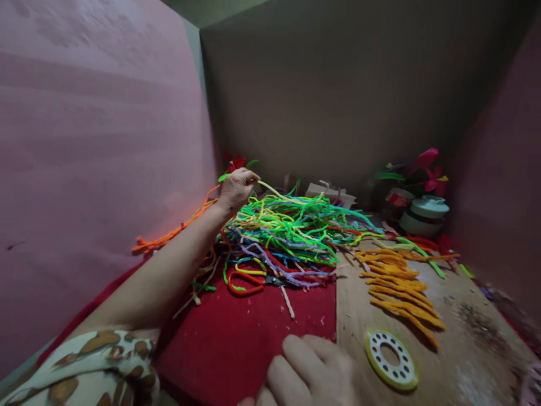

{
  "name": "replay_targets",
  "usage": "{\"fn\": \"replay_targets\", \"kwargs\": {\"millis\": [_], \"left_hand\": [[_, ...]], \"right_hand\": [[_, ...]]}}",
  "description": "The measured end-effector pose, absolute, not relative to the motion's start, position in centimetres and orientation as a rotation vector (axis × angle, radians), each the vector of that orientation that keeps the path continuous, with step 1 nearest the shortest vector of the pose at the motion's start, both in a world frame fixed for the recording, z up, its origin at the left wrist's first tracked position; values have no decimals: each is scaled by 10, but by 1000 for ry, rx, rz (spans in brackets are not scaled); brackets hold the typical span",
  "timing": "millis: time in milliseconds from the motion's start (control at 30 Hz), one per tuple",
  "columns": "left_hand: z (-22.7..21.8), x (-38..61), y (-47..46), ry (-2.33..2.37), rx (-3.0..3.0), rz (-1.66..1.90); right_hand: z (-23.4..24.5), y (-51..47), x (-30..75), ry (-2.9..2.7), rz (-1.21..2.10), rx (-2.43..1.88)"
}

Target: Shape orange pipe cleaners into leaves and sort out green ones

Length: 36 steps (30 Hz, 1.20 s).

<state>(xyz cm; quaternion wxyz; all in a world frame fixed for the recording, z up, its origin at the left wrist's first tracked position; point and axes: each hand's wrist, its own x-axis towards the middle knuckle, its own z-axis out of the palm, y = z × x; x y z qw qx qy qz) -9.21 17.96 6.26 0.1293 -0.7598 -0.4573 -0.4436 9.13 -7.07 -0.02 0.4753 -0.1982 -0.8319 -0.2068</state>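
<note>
My left hand (239, 188) reaches over the far left side of a heap of pipe cleaners (291, 225), mostly green, yellow and purple. Its fingers pinch the end of a pale yellow-green pipe cleaner (276, 192), whose other end runs into the heap. At the bottom edge, my right hand (310, 372) is closed, knuckles up, above the red cloth (253, 332); whatever it may hold is hidden. Between the hands, scissors (249, 282) with red and yellow handles lie at the heap's near edge, their blades partly covered.
Orange-yellow twisted strips (401, 287) lie on the wooden board (353, 327), behind a round tape roll (391, 359). Orange pipe cleaners (169, 234) rest along the left wall. A lidded pot (425, 214) and pink flowers (433, 175) stand at the back right. Walls close in the sides and back.
</note>
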Motion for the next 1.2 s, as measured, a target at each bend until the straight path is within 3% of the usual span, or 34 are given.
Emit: {"fn": "replay_targets", "kwargs": {"millis": [167, 400, 700, 900, 1067, 1200], "left_hand": [[50, -92, 163, -1275, -2293, -1147], [33, -108, 152, -1090, -2484, -523], [7, -110, 131, -1302, -2462, -412], [-4, -88, 100, -1192, -2464, -57], [-14, -84, 86, -1141, -2421, 12], [-25, -79, 81, -1112, -2401, 3]], "right_hand": [[-3, -71, 93, -2077, -536, -458], [-11, -70, 93, -2099, -526, -469], [5, -60, 104, -2235, -387, -559], [22, -17, 117, -2466, -8, -1071], [23, 44, 114, -2278, 197, -1070], [24, 92, 97, -2111, 157, -1238]]}}
